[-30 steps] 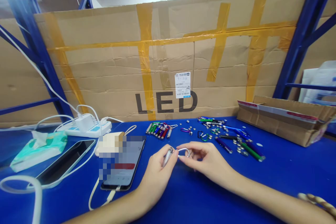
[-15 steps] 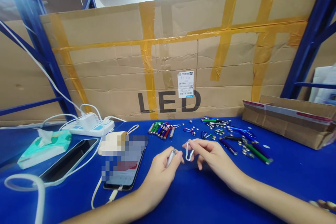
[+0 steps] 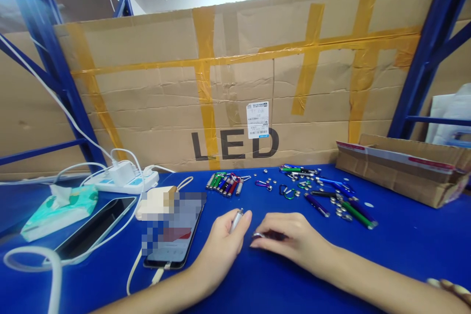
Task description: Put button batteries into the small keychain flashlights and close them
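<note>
My left hand point(image 3: 227, 240) is closed around a small silver cylinder point(image 3: 236, 221), like a mini flashlight, held between thumb and fingers with its narrow end up. To its right and slightly apart, my right hand point(image 3: 294, 238) is bent palm-down, low over the blue table, its fingertips pinched on a silver carabiner point(image 3: 258, 235). Only a sliver of that carabiner shows; the fingers hide the rest. Beyond both hands lies a row of small coloured cylinders point(image 3: 225, 184) with carabiners attached. A purple carabiner point(image 3: 263, 185) and a dark one point(image 3: 283, 190) lie loose nearby.
At right are longer blue, green and purple tubes point(image 3: 356, 213), small metal rings or caps point(image 3: 340, 210) and an open cardboard box point(image 3: 390, 169). At left are a charging phone point(image 3: 176, 240), another phone point(image 3: 96, 228), tissues point(image 3: 61, 208) and a power strip point(image 3: 127, 181). Cardboard point(image 3: 154, 103) stands behind.
My right hand has turned palm-down and lowered, so the carabiner that showed clearly in its fingers is now mostly hidden. The left hand keeps the silver cylinder, tilted slightly differently.
</note>
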Action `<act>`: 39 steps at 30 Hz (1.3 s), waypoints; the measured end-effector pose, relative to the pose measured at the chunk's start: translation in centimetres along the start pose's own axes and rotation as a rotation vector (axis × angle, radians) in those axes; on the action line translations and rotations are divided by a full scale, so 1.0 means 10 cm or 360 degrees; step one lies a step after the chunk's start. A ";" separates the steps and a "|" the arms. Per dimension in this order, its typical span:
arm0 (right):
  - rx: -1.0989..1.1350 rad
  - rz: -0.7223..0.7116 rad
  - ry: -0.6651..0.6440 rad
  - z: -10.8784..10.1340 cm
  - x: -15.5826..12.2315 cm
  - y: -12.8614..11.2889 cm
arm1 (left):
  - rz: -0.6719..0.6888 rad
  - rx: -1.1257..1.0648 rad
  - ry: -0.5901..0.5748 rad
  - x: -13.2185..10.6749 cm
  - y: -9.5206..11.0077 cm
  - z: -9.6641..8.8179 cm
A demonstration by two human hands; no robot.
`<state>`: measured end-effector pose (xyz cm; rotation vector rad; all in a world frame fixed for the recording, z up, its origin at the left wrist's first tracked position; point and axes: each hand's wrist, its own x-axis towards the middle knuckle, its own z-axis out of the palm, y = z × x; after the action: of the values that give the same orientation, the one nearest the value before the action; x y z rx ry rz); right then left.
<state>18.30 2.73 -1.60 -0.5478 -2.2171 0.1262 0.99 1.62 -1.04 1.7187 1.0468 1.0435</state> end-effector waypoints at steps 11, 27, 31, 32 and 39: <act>-0.0197 -0.0183 0.0061 -0.08 0.03 -0.01 | -0.0021 -0.0220 -0.0048 -0.01 -0.01 0.02; -0.0338 -0.0404 -0.0063 -0.09 0.04 -0.06 | 0.0024 -0.0252 -0.0114 0.01 -0.03 0.03; -0.0312 -0.0367 -0.0069 -0.08 0.05 -0.07 | 0.0047 -0.0302 -0.0074 0.02 -0.04 0.02; -0.0322 -0.0329 -0.0082 -0.08 0.05 -0.07 | 0.0063 -0.0324 -0.0047 0.02 -0.04 0.01; -0.0256 0.0037 -0.0221 -0.05 0.03 -0.06 | 0.0188 -0.0015 0.0261 -0.05 0.00 0.01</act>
<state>18.32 2.29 -0.87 -0.6707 -2.3701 -0.0023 0.90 1.18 -1.17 1.7268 1.0499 1.2804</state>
